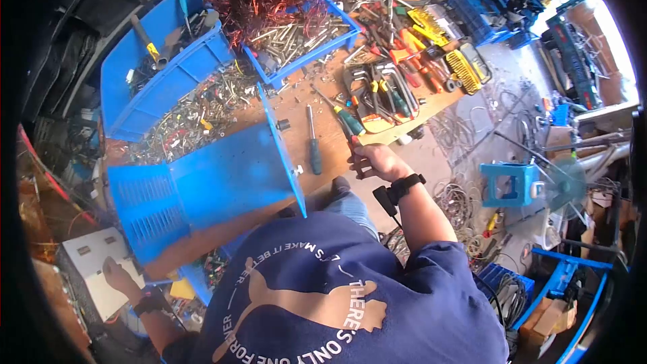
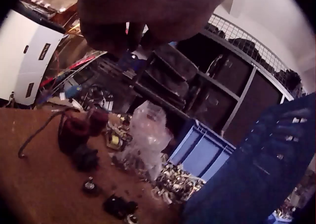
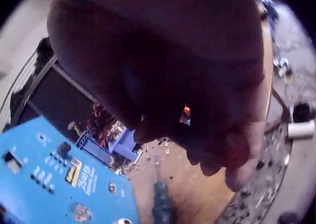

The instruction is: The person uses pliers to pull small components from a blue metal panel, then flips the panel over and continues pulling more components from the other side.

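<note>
My right hand (image 1: 381,162) hovers by the table's front edge, its fingers loosely bent, near a green-and-yellow screwdriver (image 1: 350,121). In the right wrist view the back-lit hand (image 3: 197,85) covers much of the scene, and no held thing shows. A second screwdriver (image 1: 314,145) with a dark green handle lies on the wood between that hand and a big blue metal housing (image 1: 222,165). The housing's front plate (image 3: 94,179) bears printed lettering and small fittings. At lower left my left hand (image 1: 121,278), fingers relaxed, is over a white box (image 1: 98,269).
Behind the housing stand a blue bin (image 1: 175,67) and a blue tray (image 1: 303,47) of metal rods, with copper wire (image 1: 269,0) heaped above. Pliers and hex keys (image 1: 387,98) crowd the right side. A blue stool (image 1: 509,185) and coiled cables (image 1: 458,209) are on the floor.
</note>
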Motion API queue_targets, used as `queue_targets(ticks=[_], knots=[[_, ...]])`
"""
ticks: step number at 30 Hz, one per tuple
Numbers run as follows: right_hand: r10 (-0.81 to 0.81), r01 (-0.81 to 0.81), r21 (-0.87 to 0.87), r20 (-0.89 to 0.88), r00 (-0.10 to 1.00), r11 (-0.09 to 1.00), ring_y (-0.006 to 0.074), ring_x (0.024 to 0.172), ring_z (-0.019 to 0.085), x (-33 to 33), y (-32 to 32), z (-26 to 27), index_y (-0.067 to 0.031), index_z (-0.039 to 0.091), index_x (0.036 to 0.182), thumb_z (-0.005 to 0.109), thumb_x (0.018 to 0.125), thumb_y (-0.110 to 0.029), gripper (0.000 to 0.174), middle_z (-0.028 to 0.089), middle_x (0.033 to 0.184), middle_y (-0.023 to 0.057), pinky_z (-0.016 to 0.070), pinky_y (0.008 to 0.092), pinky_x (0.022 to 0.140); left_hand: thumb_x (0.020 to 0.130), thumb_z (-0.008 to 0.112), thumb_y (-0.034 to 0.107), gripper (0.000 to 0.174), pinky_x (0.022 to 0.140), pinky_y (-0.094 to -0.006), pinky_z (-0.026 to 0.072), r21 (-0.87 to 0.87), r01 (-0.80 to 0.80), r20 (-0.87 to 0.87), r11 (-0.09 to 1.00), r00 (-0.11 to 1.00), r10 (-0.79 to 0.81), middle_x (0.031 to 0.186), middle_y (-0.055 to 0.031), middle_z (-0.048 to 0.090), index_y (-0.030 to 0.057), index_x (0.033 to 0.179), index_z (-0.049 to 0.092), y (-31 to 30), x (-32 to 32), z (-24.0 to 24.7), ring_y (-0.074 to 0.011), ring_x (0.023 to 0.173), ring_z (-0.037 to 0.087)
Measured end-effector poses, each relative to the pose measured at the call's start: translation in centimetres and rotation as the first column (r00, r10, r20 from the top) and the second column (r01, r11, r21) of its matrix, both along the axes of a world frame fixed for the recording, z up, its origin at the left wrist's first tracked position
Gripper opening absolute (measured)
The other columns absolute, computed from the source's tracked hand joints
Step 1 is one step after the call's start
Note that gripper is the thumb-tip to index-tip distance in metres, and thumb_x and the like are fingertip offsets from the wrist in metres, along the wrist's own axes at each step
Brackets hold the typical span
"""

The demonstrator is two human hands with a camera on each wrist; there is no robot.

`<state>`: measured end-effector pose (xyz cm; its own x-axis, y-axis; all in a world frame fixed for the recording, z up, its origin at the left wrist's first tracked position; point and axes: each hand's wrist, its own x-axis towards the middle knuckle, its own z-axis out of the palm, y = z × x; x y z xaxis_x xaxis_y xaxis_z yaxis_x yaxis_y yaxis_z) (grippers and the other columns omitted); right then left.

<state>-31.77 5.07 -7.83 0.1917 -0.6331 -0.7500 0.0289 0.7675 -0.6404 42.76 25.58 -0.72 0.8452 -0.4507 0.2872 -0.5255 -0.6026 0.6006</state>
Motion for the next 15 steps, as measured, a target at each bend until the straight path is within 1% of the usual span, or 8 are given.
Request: queue_targets(ticks=[2, 4, 8, 9, 10, 12, 14, 15], knots=[[-0.047, 0.047, 0.007, 0.298, 0.953, 0.999, 0.0282, 0.087, 0.066, -0.2, -1.1, -2.1, -0.0036, 0.053, 0.122, 0.051, 0.093, -0.023, 0.035, 0.064, 0.107, 0.0142, 0.0561, 0.0422, 0.071, 0.092, 0.055, 0.026, 0.040, 0.075, -0.0353, 0.0504, -0.038, -0.016, 0.048, 0.999, 0.999, 0.018, 0.104, -0.0177, 0.065, -0.0075, 0.112, 0.062, -0.6, -3.7, 3.1, -0.0240, 0.085, 0.062], [-0.027, 0.024, 0.014, 0.409, 0.912, 1.000, 0.0289, 0.086, 0.066, 0.0, -2.5, -2.1, -0.0034, 0.056, 0.116, 0.051, 0.094, -0.023, 0.030, 0.066, 0.101, 0.0139, 0.0555, 0.0432, 0.073, 0.092, 0.055, 0.025, 0.036, 0.073, -0.0345, 0.0507, -0.020, -0.023, 0.060, 1.000, 0.998, 0.024, 0.103, -0.0163, 0.066, -0.0062, 0.110, 0.063, -1.0, -6.3, 5.5, -0.0230, 0.085, 0.062], [0.061, -0.085, 0.013, 0.576, 0.815, 0.996, 0.0311, 0.083, 0.068, 2.9, -7.4, -0.6, -0.0044, 0.055, 0.098, 0.052, 0.094, -0.025, 0.021, 0.067, 0.095, 0.0142, 0.0558, 0.0447, 0.068, 0.091, 0.058, 0.019, 0.026, 0.072, -0.0311, 0.0493, -0.058, 0.235, 0.226, 0.970, 0.950, -0.216, 0.099, -0.0111, 0.066, -0.0028, 0.102, 0.065, -2.7, -11.8, 7.5, -0.0186, 0.082, 0.061], [0.122, -0.134, -0.020, 0.562, 0.818, 0.991, 0.0296, 0.075, 0.067, 4.0, -8.7, 0.7, -0.0051, 0.053, 0.090, 0.053, 0.093, -0.025, 0.020, 0.066, 0.088, 0.0133, 0.0561, 0.0448, 0.066, 0.091, 0.057, 0.017, 0.022, 0.073, -0.0300, 0.0482, -0.063, 0.185, 0.147, 0.981, 0.974, -0.175, 0.097, -0.0100, 0.066, -0.0017, 0.100, 0.065, -3.9, -14.6, 8.3, -0.0177, 0.081, 0.060], [0.126, -0.128, -0.020, 0.364, 0.923, 0.992, 0.0261, 0.065, 0.063, 5.2, -10.3, 0.3, -0.0053, 0.055, 0.085, 0.052, 0.092, -0.024, 0.021, 0.063, 0.078, 0.0101, 0.0549, 0.0430, 0.061, 0.091, 0.056, 0.014, 0.018, 0.070, -0.0294, 0.0479, -0.042, 0.222, 0.118, 0.974, 0.969, -0.216, 0.093, -0.0093, 0.065, -0.0008, 0.099, 0.064, -4.6, -16.7, 9.0, -0.0163, 0.078, 0.059], [0.396, -0.392, -0.081, 0.046, 0.917, 0.916, 0.0227, 0.057, 0.058, 5.7, -12.3, -2.0, -0.0048, 0.055, 0.078, 0.053, 0.091, -0.024, 0.023, 0.056, 0.068, 0.0063, 0.0516, 0.0405, 0.054, 0.089, 0.056, 0.011, 0.016, 0.068, -0.0285, 0.0470, -0.040, 0.336, 0.039, 0.941, 0.942, -0.334, 0.088, -0.0077, 0.064, -0.0009, 0.098, 0.063, -4.8, -18.5, 9.0, -0.0143, 0.075, 0.057], [0.328, -0.324, -0.051, 0.113, 0.938, 0.945, 0.0205, 0.052, 0.053, 4.8, -11.4, 0.5, -0.0028, 0.054, 0.075, 0.055, 0.090, -0.025, 0.027, 0.050, 0.060, 0.0060, 0.0471, 0.0373, 0.048, 0.088, 0.058, 0.010, 0.015, 0.068, -0.0279, 0.0462, 0.028, 0.305, -0.102, 0.952, 0.948, -0.300, 0.085, -0.0063, 0.064, -0.0011, 0.097, 0.063, -5.6, -23.4, 10.4, -0.0129, 0.074, 0.056], [0.363, -0.363, -0.065, -0.006, 0.932, 0.929, 0.0201, 0.052, 0.053, 4.7, -11.4, 0.8, -0.0027, 0.054, 0.075, 0.054, 0.089, -0.024, 0.026, 0.051, 0.061, 0.0064, 0.0469, 0.0373, 0.048, 0.087, 0.059, 0.009, 0.015, 0.069, -0.0281, 0.0462, -0.003, 0.354, -0.135, 0.935, 0.926, -0.351, 0.083, -0.0051, 0.063, -0.0013, 0.097, 0.063, -5.4, -24.0, 10.1, -0.0119, 0.073, 0.056]])
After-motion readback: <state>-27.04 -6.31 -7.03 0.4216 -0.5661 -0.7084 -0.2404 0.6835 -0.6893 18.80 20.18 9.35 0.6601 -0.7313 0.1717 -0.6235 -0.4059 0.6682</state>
